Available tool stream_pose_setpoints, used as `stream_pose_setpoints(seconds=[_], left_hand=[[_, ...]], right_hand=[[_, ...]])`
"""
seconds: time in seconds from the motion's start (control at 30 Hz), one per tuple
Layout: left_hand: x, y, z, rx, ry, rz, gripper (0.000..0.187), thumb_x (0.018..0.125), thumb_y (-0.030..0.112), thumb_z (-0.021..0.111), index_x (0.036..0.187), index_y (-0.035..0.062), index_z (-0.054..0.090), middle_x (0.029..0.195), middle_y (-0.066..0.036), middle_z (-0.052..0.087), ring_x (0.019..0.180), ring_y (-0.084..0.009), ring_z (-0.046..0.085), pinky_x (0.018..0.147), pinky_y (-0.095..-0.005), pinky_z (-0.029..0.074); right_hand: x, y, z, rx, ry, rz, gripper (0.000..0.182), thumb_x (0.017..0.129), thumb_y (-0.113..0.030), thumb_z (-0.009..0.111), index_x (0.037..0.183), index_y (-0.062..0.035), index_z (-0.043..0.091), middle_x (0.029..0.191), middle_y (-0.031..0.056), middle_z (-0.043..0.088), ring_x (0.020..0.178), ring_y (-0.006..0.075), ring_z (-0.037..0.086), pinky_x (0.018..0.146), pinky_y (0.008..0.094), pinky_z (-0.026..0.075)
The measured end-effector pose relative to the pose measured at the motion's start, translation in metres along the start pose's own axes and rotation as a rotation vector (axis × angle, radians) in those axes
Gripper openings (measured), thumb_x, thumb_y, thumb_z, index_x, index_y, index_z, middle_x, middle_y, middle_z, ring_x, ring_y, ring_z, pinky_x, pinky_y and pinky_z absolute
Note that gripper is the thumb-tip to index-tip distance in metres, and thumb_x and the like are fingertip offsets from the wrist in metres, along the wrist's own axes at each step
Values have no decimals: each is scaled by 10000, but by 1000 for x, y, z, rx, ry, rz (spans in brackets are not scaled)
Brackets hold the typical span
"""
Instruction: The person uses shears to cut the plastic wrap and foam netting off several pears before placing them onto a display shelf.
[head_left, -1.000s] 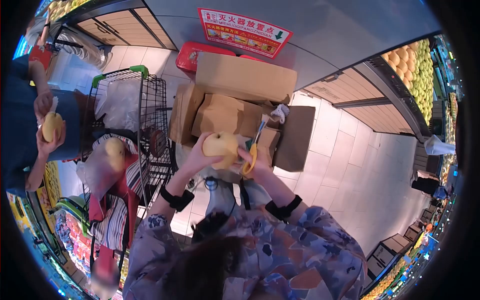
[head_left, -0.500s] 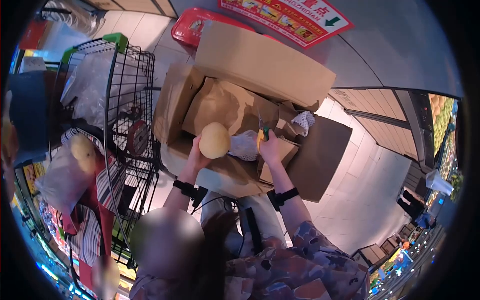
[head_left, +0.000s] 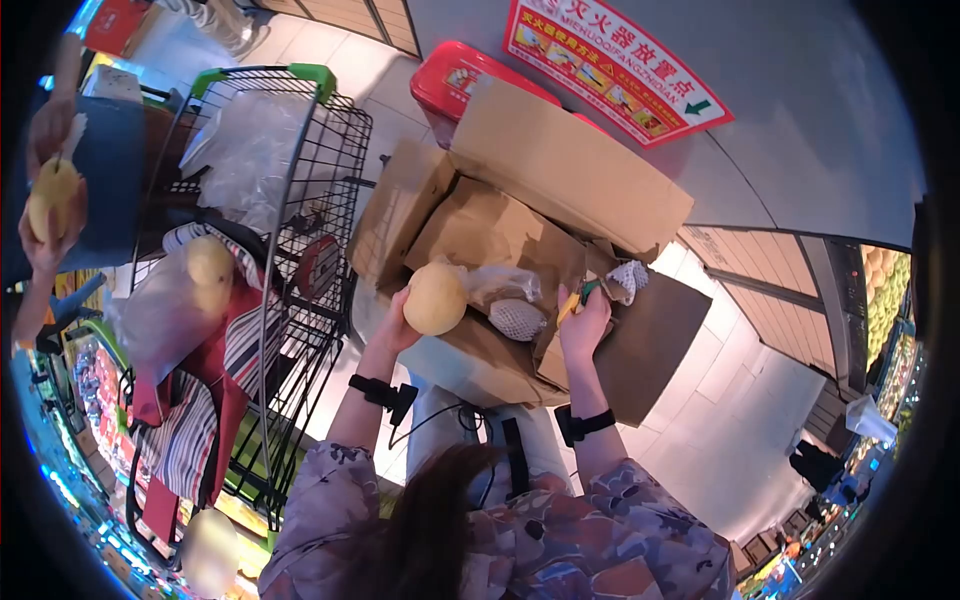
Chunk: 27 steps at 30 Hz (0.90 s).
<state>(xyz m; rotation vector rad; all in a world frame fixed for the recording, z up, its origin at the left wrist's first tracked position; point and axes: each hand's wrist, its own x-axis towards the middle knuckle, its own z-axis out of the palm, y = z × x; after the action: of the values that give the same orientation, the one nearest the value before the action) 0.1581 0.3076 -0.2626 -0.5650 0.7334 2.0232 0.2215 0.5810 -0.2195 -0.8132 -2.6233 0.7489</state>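
Note:
My left hand is closed around the side of a round, pale yellow melon, above the near left part of an open cardboard box. My right hand grips scissors by their yellow and green handles, over the box's right side; I cannot make out the blades clearly. Between the hands, inside the box, lies a fruit in a white foam net with a clear plastic bag against it. Another crumpled foam net rests near the right flap.
A black wire shopping cart with green corners stands left, holding plastic bags and a striped red bag. A bagged yellow fruit sits there. Another person's hand holds a yellow fruit at far left. A red case stands behind the box.
The view has shifted, so the scene sits further right and lower. My right hand with the scissors has moved right, away from the netted fruit. The melon stays in my left hand.

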Motion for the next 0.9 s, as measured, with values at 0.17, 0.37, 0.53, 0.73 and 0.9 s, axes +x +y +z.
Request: stream_pose_setpoints(seconds=[0.17,0.37,0.53,0.73,0.9], left_hand=[[-57,13,14,-98,-86,123,705,738,496,507,1277,88,305,1253,-105,410,1116,-251,441,931,-400,365],[-140,40,78,31,12,159,800,647,436,627,1274,62,297,1249,-128,407,1117,-261,437,942,-398,354],[-196,71,143,64,-133,375,816,632,391,671,1274,60,292,1248,-111,410,1122,-259,430,951,-399,338],[-218,116,218,-6,-176,605,709,740,416,566,1291,87,263,1282,-106,363,1152,-263,395,969,-401,314],[-215,144,254,-131,-412,610,625,800,459,450,1292,116,269,1289,-109,352,1153,-267,394,950,-435,335]], right_hand=[[-18,-20,3,405,-468,374,242,714,-193,685,684,4,547,525,28,523,420,109,494,386,233,351],[-35,-100,-43,712,-652,106,168,738,-103,647,685,2,527,515,15,488,413,65,440,373,205,330],[-32,-124,-83,767,-619,-33,144,757,-83,613,698,4,514,550,8,497,443,69,456,404,203,355],[6,-113,-126,740,-487,-104,209,719,-178,654,741,-9,534,611,70,546,551,135,503,515,286,409],[48,-116,-157,383,-312,-205,313,712,-264,655,727,13,510,599,148,527,521,230,495,509,335,400]])
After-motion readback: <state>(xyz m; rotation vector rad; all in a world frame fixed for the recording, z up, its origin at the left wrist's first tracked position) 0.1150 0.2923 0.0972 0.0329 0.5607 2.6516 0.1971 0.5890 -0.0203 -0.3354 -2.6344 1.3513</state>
